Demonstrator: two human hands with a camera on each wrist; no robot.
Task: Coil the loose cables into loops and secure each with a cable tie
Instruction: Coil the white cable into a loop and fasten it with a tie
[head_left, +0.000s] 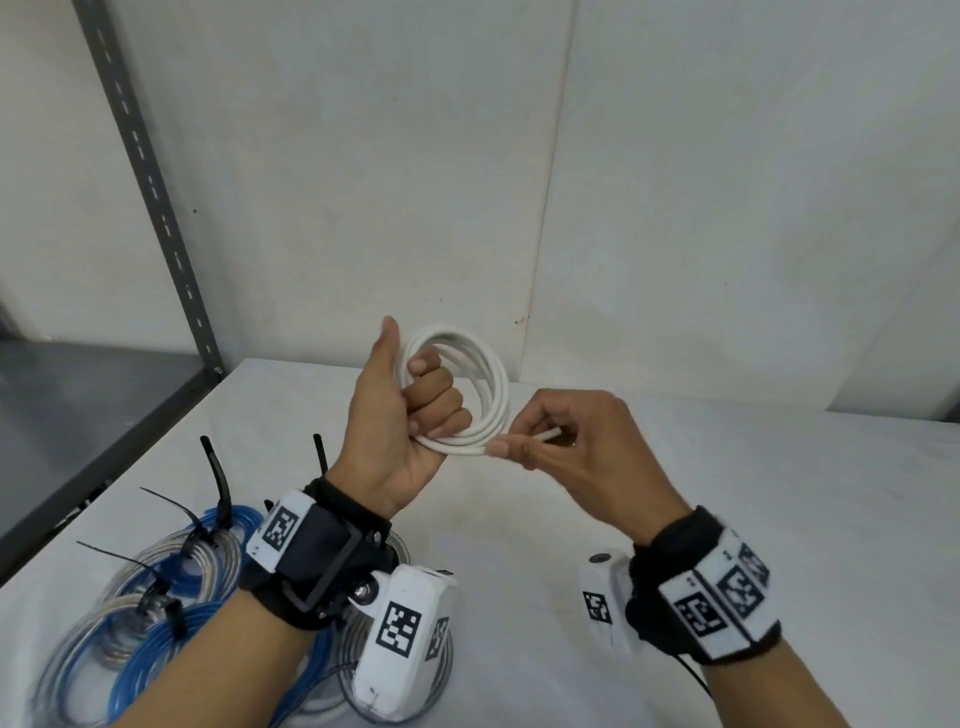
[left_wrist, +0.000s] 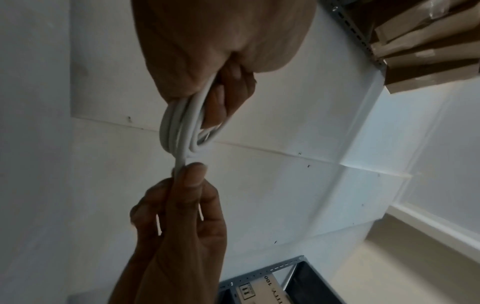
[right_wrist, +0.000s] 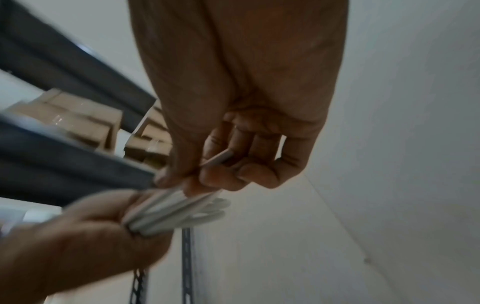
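Observation:
A white cable (head_left: 485, 374) is wound into a coil of several loops, held up above the white table (head_left: 779, 493). My left hand (head_left: 415, 410) grips the coil's left side, fingers curled through the loops and thumb pointing up. My right hand (head_left: 540, 436) pinches the cable's loose end (head_left: 548, 434) at the coil's lower right edge. The left wrist view shows the coil (left_wrist: 182, 127) edge-on, with the right hand's fingers (left_wrist: 189, 181) pinching the strand below it. In the right wrist view the cable end (right_wrist: 221, 157) pokes out between the fingers, beside the bundled loops (right_wrist: 176, 214).
Coiled blue and clear cables (head_left: 156, 613) bound with black cable ties (head_left: 221, 488) lie on the table's near left, under my left forearm. A grey metal shelf upright (head_left: 150, 192) stands at the left. White wall panels rise behind the table. Cardboard boxes (left_wrist: 428, 47) sit on shelving.

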